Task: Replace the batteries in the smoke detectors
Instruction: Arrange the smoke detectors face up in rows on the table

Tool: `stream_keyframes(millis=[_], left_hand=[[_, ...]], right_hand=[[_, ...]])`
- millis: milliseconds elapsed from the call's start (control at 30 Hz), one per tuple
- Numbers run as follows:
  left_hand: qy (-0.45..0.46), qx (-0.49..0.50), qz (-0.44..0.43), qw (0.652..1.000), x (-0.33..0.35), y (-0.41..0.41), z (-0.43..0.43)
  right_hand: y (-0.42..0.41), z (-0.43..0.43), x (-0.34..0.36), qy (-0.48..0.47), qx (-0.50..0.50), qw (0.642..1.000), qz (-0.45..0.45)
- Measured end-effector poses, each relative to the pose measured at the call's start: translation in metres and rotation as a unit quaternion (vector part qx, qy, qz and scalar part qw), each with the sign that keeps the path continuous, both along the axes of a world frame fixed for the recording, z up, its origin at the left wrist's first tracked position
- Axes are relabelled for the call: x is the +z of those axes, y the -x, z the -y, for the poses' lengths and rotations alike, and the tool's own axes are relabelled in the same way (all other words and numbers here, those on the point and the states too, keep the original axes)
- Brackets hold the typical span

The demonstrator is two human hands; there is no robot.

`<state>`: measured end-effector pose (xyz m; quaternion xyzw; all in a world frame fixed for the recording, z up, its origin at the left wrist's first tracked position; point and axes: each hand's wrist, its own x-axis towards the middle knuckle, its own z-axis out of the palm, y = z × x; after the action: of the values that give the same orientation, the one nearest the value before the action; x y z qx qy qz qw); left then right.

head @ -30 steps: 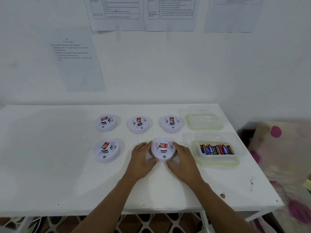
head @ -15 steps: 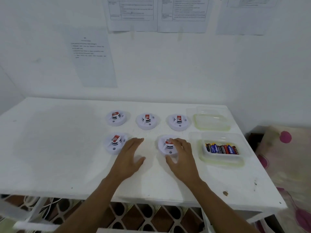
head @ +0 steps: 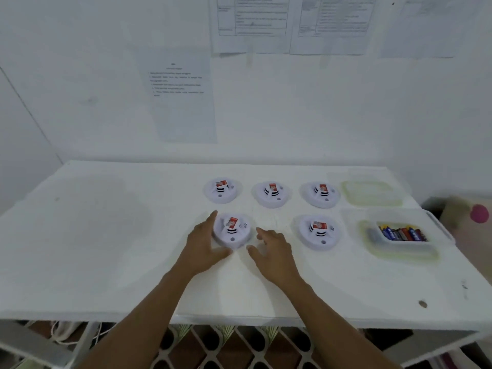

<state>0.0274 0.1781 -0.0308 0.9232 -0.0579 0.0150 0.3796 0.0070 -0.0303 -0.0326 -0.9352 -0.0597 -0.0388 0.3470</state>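
Several white round smoke detectors with red labels lie on the white table (head: 106,249), three in a back row and two in front. My left hand (head: 203,245) touches the left side of the front left detector (head: 232,231), fingers straight and thumb under its near edge. My right hand (head: 271,249) lies open just right of that detector, fingers spread, apart from it. The front right detector (head: 317,231) stands free. A clear tub of batteries (head: 399,233) sits at the right.
An empty clear tub (head: 371,193) stands behind the battery tub. Back-row detectors (head: 271,193) lie close behind the hands. Papers hang on the wall (head: 183,94). The table's right edge is near the tubs; a pink-dotted cloth (head: 479,213) lies beyond.
Both hands left the front right detector and moved left. The left hand now touches the front left detector, and the right hand has come beside it.
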Motion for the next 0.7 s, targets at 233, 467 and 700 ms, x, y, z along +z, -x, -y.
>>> stream_keyframes(millis=[233, 467, 700], left_hand=[[0.133, -0.043, 0.014, 0.990, -0.003, -0.007, -0.012], [0.312, -0.074, -0.024, 0.947, 0.013, 0.014, -0.015], [0.390, -0.070, -0.063, 0.916, 0.015, 0.015, -0.011]], right_hand=[[-0.002, -0.033, 0.006, -0.008, -0.093, 0.994, -0.054], [0.007, -0.040, 0.014, -0.324, -0.100, 0.938, -0.075], [0.006, -0.029, 0.014, -0.351, -0.065, 0.932, -0.064]])
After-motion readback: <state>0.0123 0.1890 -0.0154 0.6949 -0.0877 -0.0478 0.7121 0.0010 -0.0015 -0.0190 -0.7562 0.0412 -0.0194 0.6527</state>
